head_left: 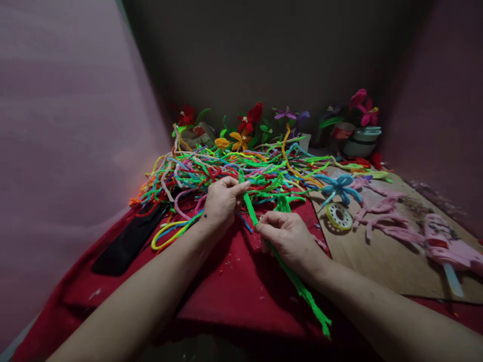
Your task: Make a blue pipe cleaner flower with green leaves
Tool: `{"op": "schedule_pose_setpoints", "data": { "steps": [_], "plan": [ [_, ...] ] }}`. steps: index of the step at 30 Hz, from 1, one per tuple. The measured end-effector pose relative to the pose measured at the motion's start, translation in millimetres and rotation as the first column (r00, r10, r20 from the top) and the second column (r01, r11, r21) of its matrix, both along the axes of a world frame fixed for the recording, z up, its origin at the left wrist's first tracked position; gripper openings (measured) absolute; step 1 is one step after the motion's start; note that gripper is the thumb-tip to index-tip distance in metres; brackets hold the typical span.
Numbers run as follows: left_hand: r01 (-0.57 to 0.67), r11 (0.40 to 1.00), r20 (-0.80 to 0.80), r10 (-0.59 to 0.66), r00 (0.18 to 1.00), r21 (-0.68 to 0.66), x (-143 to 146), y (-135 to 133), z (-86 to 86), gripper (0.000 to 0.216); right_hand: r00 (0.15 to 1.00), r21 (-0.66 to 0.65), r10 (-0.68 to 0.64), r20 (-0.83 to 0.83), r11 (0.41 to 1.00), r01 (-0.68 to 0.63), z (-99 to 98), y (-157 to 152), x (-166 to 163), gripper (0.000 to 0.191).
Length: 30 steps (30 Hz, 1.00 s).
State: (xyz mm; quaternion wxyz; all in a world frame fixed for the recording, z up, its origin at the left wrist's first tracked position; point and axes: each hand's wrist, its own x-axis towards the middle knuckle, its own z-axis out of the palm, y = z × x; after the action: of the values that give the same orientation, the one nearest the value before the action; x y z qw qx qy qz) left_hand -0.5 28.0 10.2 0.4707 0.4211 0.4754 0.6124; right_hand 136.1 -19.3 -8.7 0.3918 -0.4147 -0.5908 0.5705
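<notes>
Between my two hands stretches a strand of bright green pipe cleaners. My left hand pinches its upper part with thumb and forefinger. Lower down, my right hand grips the same strand, and its loose tail hangs past that hand towards the table's front edge. Just above my right hand another green pipe-cleaner piece shows, partly hidden; whether it joins the strand I cannot tell. Beyond both hands spreads a big tangled heap of coloured pipe cleaners.
On the red cloth at left lies a black phone-like slab. Cardboard at right carries a yellow-rimmed spool, a blue pipe-cleaner flower, pink pieces and a pink glue gun. Pipe-cleaner flowers stand behind the heap.
</notes>
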Motion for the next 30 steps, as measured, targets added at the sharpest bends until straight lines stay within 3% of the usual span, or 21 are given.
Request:
{"op": "schedule_pose_setpoints", "data": {
  "steps": [9, 19, 22, 25, 26, 27, 29, 30],
  "plan": [
    [-0.084, 0.996, 0.046, 0.083, 0.995, 0.033, -5, 11, 1.4, 0.032, 0.999, -0.011, 0.043, 0.016, 0.999, -0.043, 2.2, -1, 1, 0.022],
    [-0.081, 0.996, 0.035, 0.082, 0.996, -0.022, -16, 12, 5.7, 0.032, 0.996, -0.037, 0.093, -0.01, 0.995, -0.093, 4.3, -2, 4, 0.019],
    [-0.179, 0.98, -0.138, 0.19, 0.972, 0.09, -23, 14, 8.5, 0.03, 0.995, -0.074, 0.09, -0.038, 0.993, -0.093, 6.4, 1, 6, 0.013],
    [-0.285, 0.874, -0.329, 0.423, 0.844, 0.394, -28, 4, 22.2, 0.016, 0.995, -0.134, 0.087, -0.054, 0.987, -0.094, 10.3, 5, 9, 0.01],
    [-0.255, 0.829, -0.374, 0.47, 0.799, 0.497, -29, -2, 27.8, 0.012, 0.995, -0.155, 0.086, -0.058, 0.983, -0.095, 11.9, 7, 10, 0.01],
    [-0.157, 0.824, -0.453, 0.446, 0.772, 0.544, -30, -8, 32.9, 0.015, 0.994, -0.173, 0.088, -0.06, 0.98, -0.097, 13.7, 8, 11, 0.01],
    [0.216, 0.844, -0.704, 0.238, 0.669, 0.49, -29, -18, 39.0, 0.014, 0.993, -0.191, 0.095, -0.068, 0.976, -0.106, 17.3, 11, 14, 0.01],
    [0.418, 0.815, -0.813, 0.106, 0.572, 0.401, -27, -21, 39.6, 0.013, 0.992, -0.192, 0.101, -0.071, 0.975, -0.113, 18.9, 12, 15, 0.01]
  ]
}}
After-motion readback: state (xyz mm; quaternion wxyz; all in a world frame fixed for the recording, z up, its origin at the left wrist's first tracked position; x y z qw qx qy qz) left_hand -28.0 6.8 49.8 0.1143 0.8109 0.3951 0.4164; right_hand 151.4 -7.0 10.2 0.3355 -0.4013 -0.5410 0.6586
